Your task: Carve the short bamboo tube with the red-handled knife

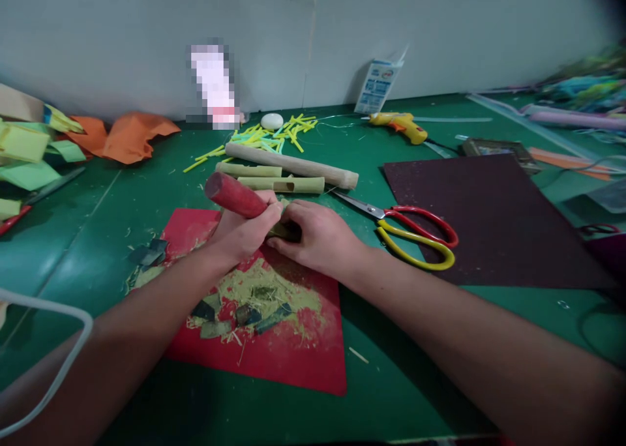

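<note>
My left hand (pixel 252 227) is wrapped round a tool with a thick red handle (pixel 237 195), which slants up to the left. The tool's working end is hidden by my fingers. Close against it, my right hand (pixel 317 234) grips a short green bamboo piece (pixel 284 232), mostly covered by my fingers. Both hands are over a red mat (pixel 303 361) strewn with pale shavings (pixel 274 283) and dark green chips (pixel 215 328). Just beyond lie a cut bamboo tube with a square notch (pixel 308 185), another bamboo length (pixel 249 170) and a longer pale stick (pixel 293 164).
Scissors (pixel 415 234) with red and yellow handles lie at right, partly over a dark board (pixel 489 224). A yellow glue gun (pixel 401 126) and a carton (pixel 379 84) stand further back. Yellow straw pieces (pixel 298 133) and orange paper (pixel 137 136) lie near the wall.
</note>
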Tool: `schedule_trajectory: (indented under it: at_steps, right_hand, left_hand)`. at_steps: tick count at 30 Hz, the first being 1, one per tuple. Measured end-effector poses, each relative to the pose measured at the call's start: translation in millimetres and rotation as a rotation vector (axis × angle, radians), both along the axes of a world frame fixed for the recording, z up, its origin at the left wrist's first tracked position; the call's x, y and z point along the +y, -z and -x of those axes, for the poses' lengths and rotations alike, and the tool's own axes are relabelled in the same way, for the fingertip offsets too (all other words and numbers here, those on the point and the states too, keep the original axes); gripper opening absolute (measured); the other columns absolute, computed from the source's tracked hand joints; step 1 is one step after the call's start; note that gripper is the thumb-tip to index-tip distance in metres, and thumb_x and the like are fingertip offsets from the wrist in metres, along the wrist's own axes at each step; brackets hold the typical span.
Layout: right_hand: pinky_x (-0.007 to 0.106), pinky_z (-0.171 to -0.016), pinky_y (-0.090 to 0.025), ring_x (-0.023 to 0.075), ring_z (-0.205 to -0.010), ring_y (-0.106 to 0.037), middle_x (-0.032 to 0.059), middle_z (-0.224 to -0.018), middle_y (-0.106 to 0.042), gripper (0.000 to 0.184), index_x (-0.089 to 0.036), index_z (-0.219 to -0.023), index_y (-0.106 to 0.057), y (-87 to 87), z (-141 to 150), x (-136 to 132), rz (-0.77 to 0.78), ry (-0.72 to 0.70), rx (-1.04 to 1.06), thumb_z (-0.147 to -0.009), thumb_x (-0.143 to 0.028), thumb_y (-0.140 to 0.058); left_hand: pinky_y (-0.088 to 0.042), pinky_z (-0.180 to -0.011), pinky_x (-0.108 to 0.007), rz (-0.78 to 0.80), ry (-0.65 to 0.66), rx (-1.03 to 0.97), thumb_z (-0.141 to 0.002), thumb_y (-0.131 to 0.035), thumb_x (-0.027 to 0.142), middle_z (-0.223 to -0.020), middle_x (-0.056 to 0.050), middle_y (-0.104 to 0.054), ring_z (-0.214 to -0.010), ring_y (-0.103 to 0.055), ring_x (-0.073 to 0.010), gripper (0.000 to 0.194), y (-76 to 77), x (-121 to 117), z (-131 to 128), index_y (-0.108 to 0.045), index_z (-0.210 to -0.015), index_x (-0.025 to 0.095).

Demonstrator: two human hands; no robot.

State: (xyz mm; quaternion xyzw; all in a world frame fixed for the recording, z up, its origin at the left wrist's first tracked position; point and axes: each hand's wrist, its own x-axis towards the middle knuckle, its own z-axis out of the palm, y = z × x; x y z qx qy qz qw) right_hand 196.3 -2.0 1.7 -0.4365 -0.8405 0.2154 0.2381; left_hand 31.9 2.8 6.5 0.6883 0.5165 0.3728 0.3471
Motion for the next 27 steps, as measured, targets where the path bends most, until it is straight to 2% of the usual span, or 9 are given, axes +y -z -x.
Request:
schedule_trajectory:
  at_steps: [3, 8, 10, 12, 17, 21, 27]
  right_hand:
    - [0.028, -0.064, -0.031, 0.0124, -0.069, -0.045, 0.0018, -0.080, -0.058, 0.018, -0.017, -0.077, -0.056, 0.0, -2, 1, 0.041, -0.010, 0.047, -0.082, -0.031, -0.068]
    - [0.028, -0.063, -0.030, 0.0124, -0.068, -0.045, 0.0015, -0.077, -0.058, 0.020, -0.017, -0.076, -0.058, 2.4, -2, 2, 0.074, 0.018, 0.087, -0.083, -0.033, -0.067]
    - [0.028, -0.062, -0.029, 0.0122, -0.067, -0.044, 0.0011, -0.076, -0.057, 0.020, -0.017, -0.076, -0.058, 3.4, -2, 2, 0.067, 0.041, 0.079, -0.081, -0.034, -0.068]
    - [0.028, -0.061, -0.029, 0.0120, -0.066, -0.043, 0.0008, -0.076, -0.057, 0.021, -0.017, -0.075, -0.057, 3.6, -1, 2, 0.046, 0.053, 0.054, -0.080, -0.034, -0.069]
    - [0.028, -0.062, -0.029, 0.0125, -0.068, -0.043, 0.0009, -0.079, -0.056, 0.021, -0.018, -0.079, -0.057, 3.2, 0, 0, -0.008, 0.033, 0.003, -0.078, -0.033, -0.070]
    - [0.028, -0.063, -0.029, 0.0135, -0.069, -0.043, 0.0013, -0.079, -0.056, 0.024, -0.019, -0.078, -0.056, 4.6, -1, 1, -0.045, 0.039, -0.024, -0.076, -0.036, -0.073]
    - [0.031, -0.072, -0.035, 0.0188, -0.083, -0.050, 0.0044, -0.087, -0.062, 0.019, -0.019, -0.086, -0.062, 6.3, -3, 4, -0.143, 0.022, -0.030, -0.074, -0.025, -0.074]
  left_hand:
    - [-0.036, -0.059, -0.027, 0.045, 0.017, -0.013, -0.081, -0.050, 0.033, -0.061, 0.003, -0.041, -0.062, -0.040, -0.0128, 0.026, -1.1, -1, 0, -0.041, -0.059, 0.020]
    - [-0.035, -0.056, -0.027, 0.085, -0.046, -0.056, -0.074, -0.055, 0.032, -0.061, 0.002, -0.040, -0.062, -0.040, -0.0129, 0.023, 1.8, -4, -1, -0.043, -0.058, 0.020]
    - [-0.035, -0.056, -0.027, 0.055, -0.107, -0.099, -0.074, -0.053, 0.031, -0.058, 0.003, -0.035, -0.059, -0.037, -0.0122, 0.026, 2.1, -4, -3, -0.038, -0.055, 0.020]
    - [-0.035, -0.057, -0.027, 0.019, -0.107, -0.093, -0.077, -0.051, 0.032, -0.057, 0.003, -0.034, -0.059, -0.036, -0.0120, 0.028, 1.9, -2, -4, -0.037, -0.055, 0.020]
    - [-0.038, -0.062, -0.027, -0.009, -0.045, -0.024, -0.086, -0.053, 0.040, -0.061, 0.004, -0.044, -0.062, -0.043, -0.0124, 0.033, 3.5, 3, -1, -0.046, -0.061, 0.020]
    - [-0.040, -0.061, -0.028, -0.057, -0.054, -0.077, -0.089, -0.053, 0.042, -0.061, 0.002, -0.046, -0.061, -0.045, -0.0129, 0.036, 2.9, 1, 2, -0.047, -0.061, 0.020]
    - [-0.036, -0.054, -0.030, -0.158, -0.191, -0.134, -0.091, -0.045, 0.059, -0.054, 0.001, -0.039, -0.051, -0.037, -0.0123, 0.050, -9.4, -7, 9, -0.046, -0.058, 0.021]
